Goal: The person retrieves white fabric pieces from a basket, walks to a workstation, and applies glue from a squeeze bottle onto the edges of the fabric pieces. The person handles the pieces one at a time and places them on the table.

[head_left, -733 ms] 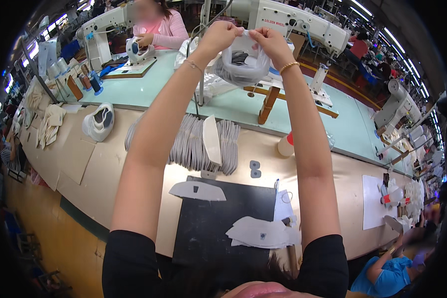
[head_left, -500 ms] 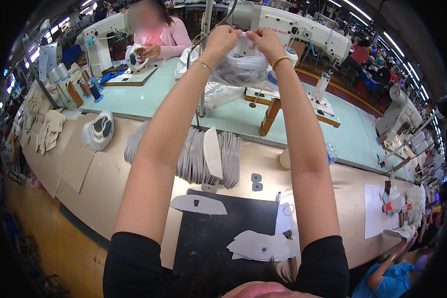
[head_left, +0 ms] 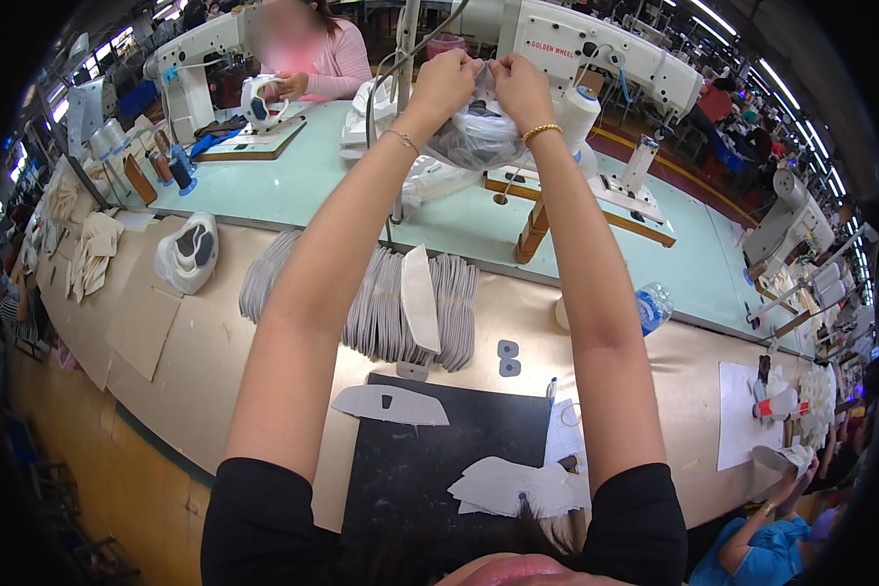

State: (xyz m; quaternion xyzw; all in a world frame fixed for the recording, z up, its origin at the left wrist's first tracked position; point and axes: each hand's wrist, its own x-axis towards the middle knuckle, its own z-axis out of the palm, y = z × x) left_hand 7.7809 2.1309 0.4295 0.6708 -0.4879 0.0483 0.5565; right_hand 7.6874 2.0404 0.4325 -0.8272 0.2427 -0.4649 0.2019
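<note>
Both arms are stretched far forward over the table. My left hand (head_left: 446, 86) and my right hand (head_left: 523, 94) are both closed, pinching the gathered top edge of a clear plastic bag (head_left: 475, 146). The bag hangs between them above the pale green table, with dark pieces showing through its plastic. Closer to me lie a long row of stacked grey fabric pieces (head_left: 373, 303), with one pale piece (head_left: 419, 298) on top. A cut grey panel (head_left: 393, 403) with a dark patch rests partly on a black mat (head_left: 439, 469), and a small pile of similar panels (head_left: 513, 485) lies nearby.
Sewing machines (head_left: 596, 49) stand beyond the bag; a large white thread cone (head_left: 578, 115) is right of my right hand. A plastic bottle (head_left: 654, 306) sits beside my right forearm. Across the table a person (head_left: 327, 68) holds a white shoe upper (head_left: 259, 101). A metal pole (head_left: 401, 107) rises at left.
The bag between my hands has shifted, and dark contents now show where it looked mostly white. My hands stay pinched on its edge. The bottle has come further into sight.
</note>
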